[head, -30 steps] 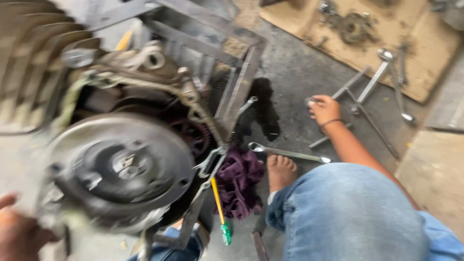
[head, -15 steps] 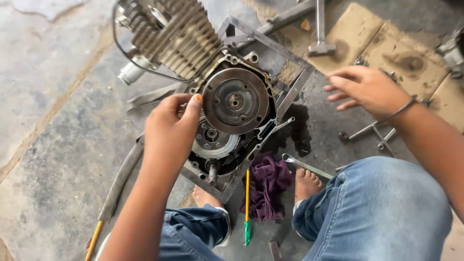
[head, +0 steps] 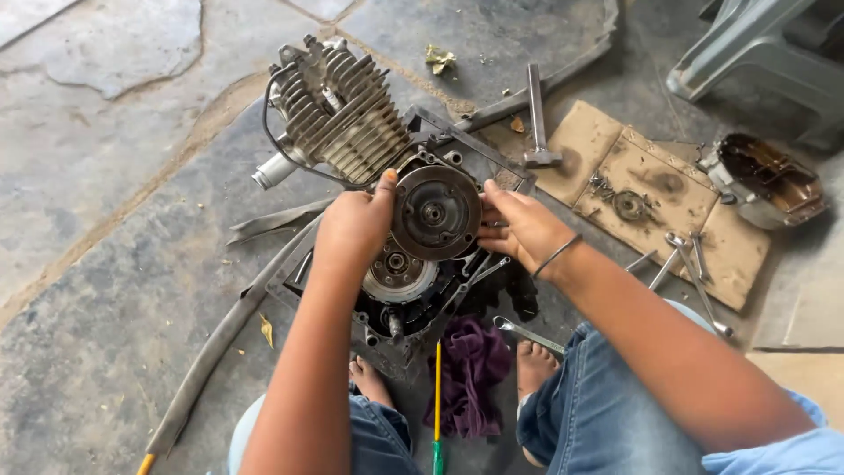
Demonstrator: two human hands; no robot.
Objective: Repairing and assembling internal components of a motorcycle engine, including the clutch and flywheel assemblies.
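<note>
While the left hand (head: pixel 353 230) and right hand (head: pixel 520 227) grip opposite edges of the round flywheel rotor (head: pixel 435 212) over the open engine crankcase (head: pixel 413 295), greasy fingers could slip, dropping it onto bare feet (head: pixel 536 362).

Bare metal, grime and worn cloth.
I see dull grey cast metal on the finned engine (head: pixel 343 114), a darker oily steel flywheel (head: pixel 435 213), a soft matt purple rag (head: pixel 472 374), stained brown cardboard (head: pixel 655 198), rough stone floor (head: pixel 97 202).
</note>
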